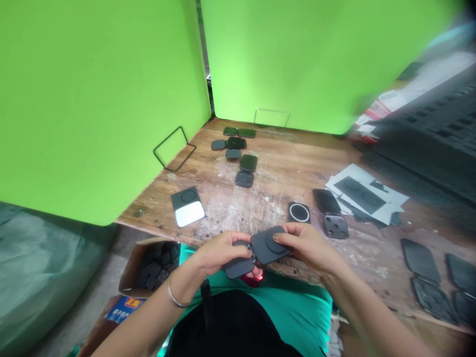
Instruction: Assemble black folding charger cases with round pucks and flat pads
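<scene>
Over the table's front edge, both hands hold a dark grey folding wireless charger (270,244), its two square halves opened out around a hinge. My left hand (226,252) is closed on the left half, thumb on top and fingertips showing beneath. The thumb of my right hand (303,243) presses by the faint round mark on the right half, with fingers behind it. Just beyond lies a dark square pad with a white ring (299,212). Right of that is an open charger shell (330,213) with round recesses in one half.
Several dark charger parts (245,171) lie toward the back. A grey sheet with a white panel (188,207) is at left, papers (366,193) at right. More shells (427,280) sit front right. Green partitions (282,59) enclose the wooden table (275,183); a filled cardboard box (130,267) stands below.
</scene>
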Action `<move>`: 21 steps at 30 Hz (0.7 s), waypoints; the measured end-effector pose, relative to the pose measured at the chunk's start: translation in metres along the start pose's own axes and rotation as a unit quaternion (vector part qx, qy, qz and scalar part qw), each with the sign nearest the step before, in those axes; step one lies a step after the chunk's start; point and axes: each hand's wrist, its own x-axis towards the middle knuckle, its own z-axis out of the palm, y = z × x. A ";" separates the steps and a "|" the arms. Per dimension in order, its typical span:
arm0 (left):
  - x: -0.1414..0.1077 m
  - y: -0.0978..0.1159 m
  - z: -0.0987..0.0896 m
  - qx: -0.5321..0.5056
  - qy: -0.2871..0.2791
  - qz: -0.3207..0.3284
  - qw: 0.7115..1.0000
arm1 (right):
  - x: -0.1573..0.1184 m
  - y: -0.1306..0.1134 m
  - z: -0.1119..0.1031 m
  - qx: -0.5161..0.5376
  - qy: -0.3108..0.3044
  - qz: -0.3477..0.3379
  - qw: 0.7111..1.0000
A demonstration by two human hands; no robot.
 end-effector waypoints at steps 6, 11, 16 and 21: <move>0.000 -0.002 -0.003 -0.012 -0.007 0.007 1.000 | -0.006 -0.006 0.000 0.047 -0.011 0.014 0.999; 0.000 -0.002 -0.002 -0.001 -0.004 0.007 1.000 | -0.005 -0.004 0.000 0.028 -0.010 0.009 1.000; 0.000 -0.001 0.000 -0.002 0.000 0.005 1.000 | -0.003 -0.001 -0.001 0.007 -0.012 0.001 1.000; 0.000 0.000 0.000 0.005 -0.003 0.002 1.000 | -0.003 -0.001 0.001 0.011 -0.002 0.007 1.000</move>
